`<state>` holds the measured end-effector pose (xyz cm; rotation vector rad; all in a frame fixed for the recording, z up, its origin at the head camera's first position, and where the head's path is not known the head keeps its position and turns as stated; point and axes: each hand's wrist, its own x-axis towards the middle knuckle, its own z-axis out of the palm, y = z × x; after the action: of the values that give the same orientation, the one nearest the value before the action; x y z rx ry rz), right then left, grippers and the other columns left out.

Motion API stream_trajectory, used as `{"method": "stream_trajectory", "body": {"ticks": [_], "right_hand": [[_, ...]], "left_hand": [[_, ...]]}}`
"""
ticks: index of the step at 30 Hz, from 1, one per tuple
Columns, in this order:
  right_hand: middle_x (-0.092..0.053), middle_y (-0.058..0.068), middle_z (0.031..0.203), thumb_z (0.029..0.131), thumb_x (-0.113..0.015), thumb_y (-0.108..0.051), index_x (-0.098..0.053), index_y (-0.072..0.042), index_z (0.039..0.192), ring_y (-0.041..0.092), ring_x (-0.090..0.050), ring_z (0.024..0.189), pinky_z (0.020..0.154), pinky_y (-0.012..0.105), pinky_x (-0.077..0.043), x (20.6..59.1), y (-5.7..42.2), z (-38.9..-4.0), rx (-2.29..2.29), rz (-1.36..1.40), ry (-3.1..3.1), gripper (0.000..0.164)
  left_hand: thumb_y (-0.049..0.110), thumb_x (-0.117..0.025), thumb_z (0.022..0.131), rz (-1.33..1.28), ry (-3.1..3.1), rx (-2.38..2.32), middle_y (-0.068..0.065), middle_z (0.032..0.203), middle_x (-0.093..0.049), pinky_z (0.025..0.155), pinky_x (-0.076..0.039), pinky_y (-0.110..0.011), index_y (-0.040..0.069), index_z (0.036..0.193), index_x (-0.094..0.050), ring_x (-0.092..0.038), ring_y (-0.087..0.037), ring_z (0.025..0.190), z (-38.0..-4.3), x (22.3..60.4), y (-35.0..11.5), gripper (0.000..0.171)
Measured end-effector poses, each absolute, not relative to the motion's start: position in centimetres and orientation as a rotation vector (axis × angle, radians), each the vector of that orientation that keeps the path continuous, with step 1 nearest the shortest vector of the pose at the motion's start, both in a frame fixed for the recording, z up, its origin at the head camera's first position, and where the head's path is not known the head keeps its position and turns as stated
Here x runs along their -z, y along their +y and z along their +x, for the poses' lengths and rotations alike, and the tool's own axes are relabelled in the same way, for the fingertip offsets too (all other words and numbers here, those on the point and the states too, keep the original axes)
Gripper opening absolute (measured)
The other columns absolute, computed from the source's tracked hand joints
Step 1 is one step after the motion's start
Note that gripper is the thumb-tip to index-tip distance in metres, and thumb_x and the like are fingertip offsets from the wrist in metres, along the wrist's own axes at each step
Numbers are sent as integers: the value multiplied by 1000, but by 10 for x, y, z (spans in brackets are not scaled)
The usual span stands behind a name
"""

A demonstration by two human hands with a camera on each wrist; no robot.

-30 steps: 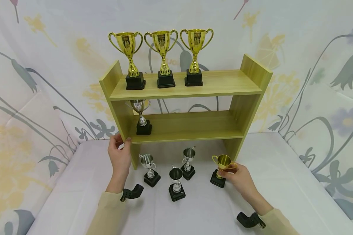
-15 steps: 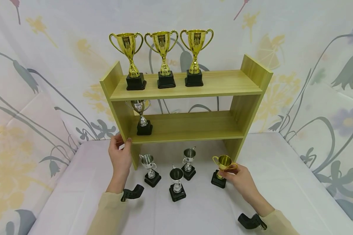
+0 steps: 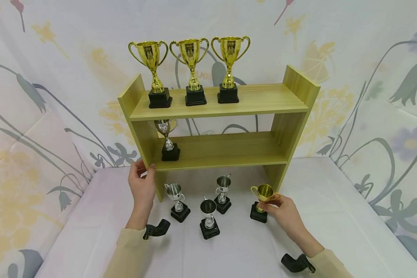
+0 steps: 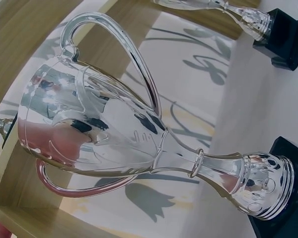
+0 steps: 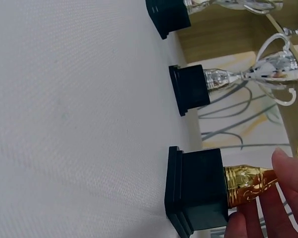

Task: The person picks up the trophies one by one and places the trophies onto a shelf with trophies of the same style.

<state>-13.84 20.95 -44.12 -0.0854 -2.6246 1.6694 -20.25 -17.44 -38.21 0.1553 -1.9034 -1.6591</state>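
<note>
My right hand (image 3: 285,212) holds a small gold trophy (image 3: 265,192) by its stem; the black base stands at the white cloth. In the right wrist view, thumb and fingers pinch the gold stem (image 5: 248,183) just above the base. My left hand (image 3: 141,187) grips the lower left side of a wooden shelf (image 3: 222,152), its thumb at the front edge. Silver trophies stand on the cloth between the hands: one at left (image 3: 175,195), one in front (image 3: 208,212), one further back (image 3: 224,187). The left wrist view is largely filled by a silver trophy (image 4: 104,119).
Three gold trophies, left (image 3: 151,58), middle (image 3: 192,58) and right (image 3: 230,54), stand on the top board. A silver trophy (image 3: 166,135) stands at the left end of the middle board. Behind hangs a flower-patterned backdrop (image 3: 361,96). White cloth (image 3: 243,255) covers the table.
</note>
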Motion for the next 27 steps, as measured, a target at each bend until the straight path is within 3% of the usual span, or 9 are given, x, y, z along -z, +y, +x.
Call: {"method": "stream_trajectory", "body": {"ticks": [6, 27], "right_hand": [[-72, 10, 105, 85, -79, -20, -72, -2, 105, 31, -60, 114, 91, 43, -44, 441, 209, -138, -1661, -90, -2626, 28], [-72, 12, 105, 86, -78, -18, -70, -1, 100, 33, -60, 115, 95, 46, -42, 440, 212, -140, -1630, -90, -2606, 24]], "left_hand": [[0, -55, 96, 140, -1911, 1640, -14, 102, -52, 81, -42, -33, -11, 115, -54, -52, -17, 96, -185, 361, -164, 22], [0, -55, 96, 140, -1905, 1648, -16, 103, -52, 80, -41, -29, -10, 115, -55, -52, -17, 96, -182, 357, -163, 22]]}}
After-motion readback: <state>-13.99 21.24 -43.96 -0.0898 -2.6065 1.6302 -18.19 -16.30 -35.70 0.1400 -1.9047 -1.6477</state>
